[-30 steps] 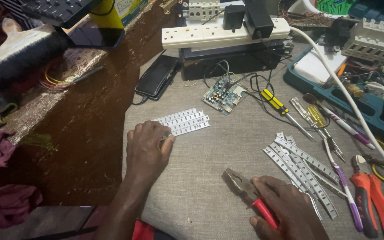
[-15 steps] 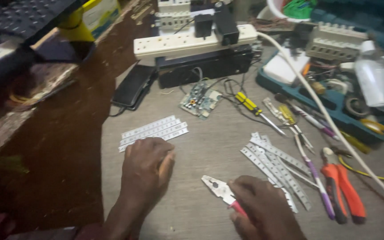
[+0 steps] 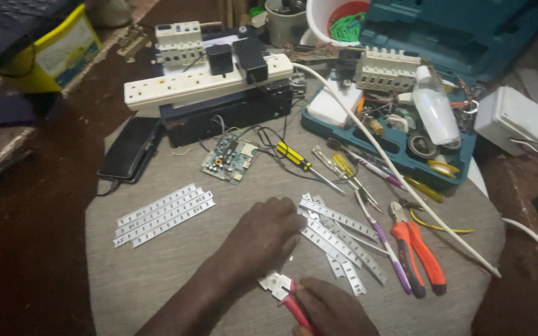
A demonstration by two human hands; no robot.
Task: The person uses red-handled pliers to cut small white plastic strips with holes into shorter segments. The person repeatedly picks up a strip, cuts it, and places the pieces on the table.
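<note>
**Two hands working over loose white strips on a cluttered grey round table**

Low in the centre of the frame, the left hand [image 3: 263,239] reaches across with its fingers curled down and pressed close together, their tips touching the near end of a loose, crisscrossed pile of white strips [image 3: 337,239]. Whether a strip is pinched under them cannot be seen. At the bottom edge, the right hand [image 3: 334,310] is closed around the red handles of a pair of cutters [image 3: 283,291], whose pale metal head points up and left, just below the left hand.

Risks, as a judgement: the cutter head sits very close to the left hand's fingers, so a slip could nick them. The pile is untidy, so pulling one strip could drag its neighbours.

To the left lies a second, neat group of white strips [image 3: 164,214], well apart from both hands. Above the hands is a small green circuit board [image 3: 230,160] with trailing wires. Right of the pile lie screwdrivers [image 3: 303,160], a purple-handled tool [image 3: 386,246] and orange pliers [image 3: 417,252]. A white cable [image 3: 406,186] runs diagonally across the table's right side, hemming in the pile. At the top are a white power strip [image 3: 207,84] and an open teal toolbox tray [image 3: 400,134].
</note>
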